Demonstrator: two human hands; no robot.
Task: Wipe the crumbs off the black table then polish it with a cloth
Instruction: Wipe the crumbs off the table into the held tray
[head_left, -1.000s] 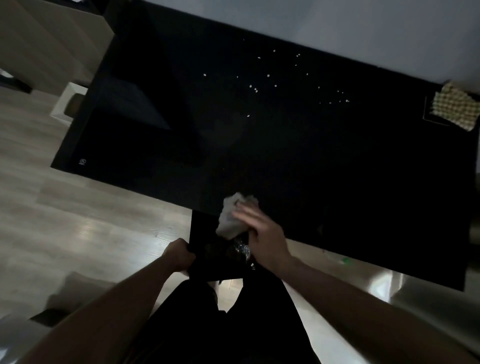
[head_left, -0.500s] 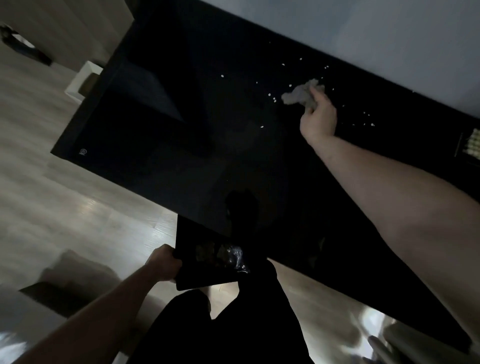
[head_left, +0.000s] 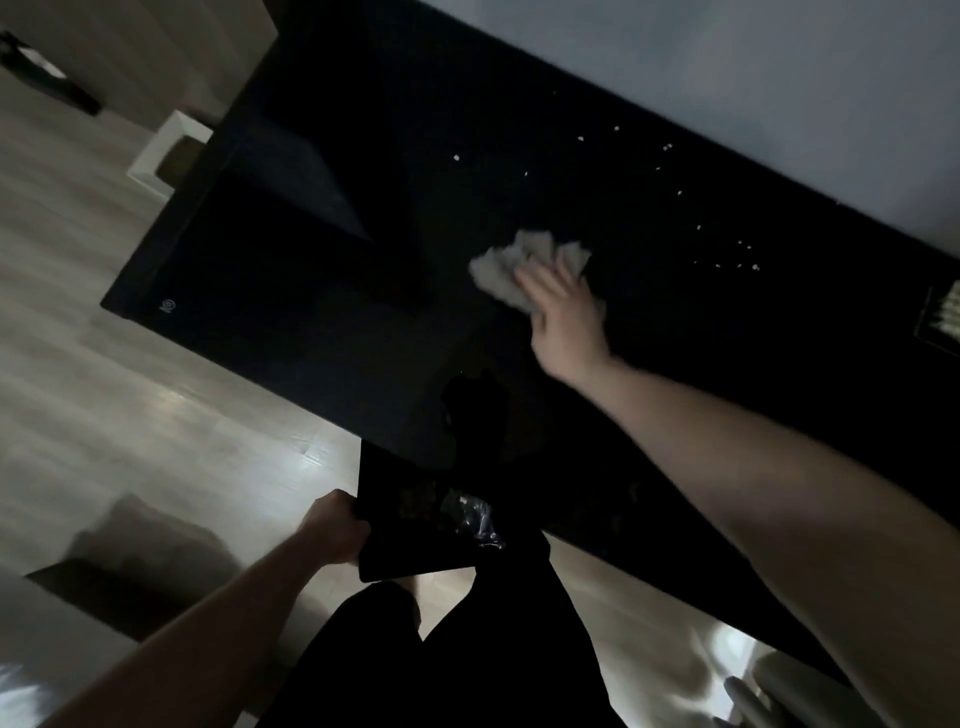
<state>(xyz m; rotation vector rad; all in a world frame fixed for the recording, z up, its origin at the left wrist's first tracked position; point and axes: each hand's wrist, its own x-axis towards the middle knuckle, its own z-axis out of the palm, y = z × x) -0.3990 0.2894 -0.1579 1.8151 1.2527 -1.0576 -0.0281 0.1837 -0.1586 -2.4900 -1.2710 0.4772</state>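
The glossy black table (head_left: 322, 332) fills the middle of the head view. Several pale crumbs (head_left: 667, 147) lie scattered near its far edge, more crumbs (head_left: 743, 257) at the right. My right hand (head_left: 566, 317) presses a crumpled pale cloth (head_left: 506, 265) flat on the tabletop with straight fingers, near the table's middle. My left hand (head_left: 337, 527) grips the left edge of a black tray (head_left: 400, 551) held just under the table's near edge; a bit of clear plastic and dark debris lies in it.
A pale wall runs behind the table. A woven light-coloured mat (head_left: 945, 317) sits at the table's right end. A white box (head_left: 166, 156) stands on the wooden floor at the left. My dark-clothed legs (head_left: 441, 654) are below the tray.
My right hand went from the near edge out to the far crumbs, then dragged the cloth back toward the middle of the table. The left hand keeps holding the tray.
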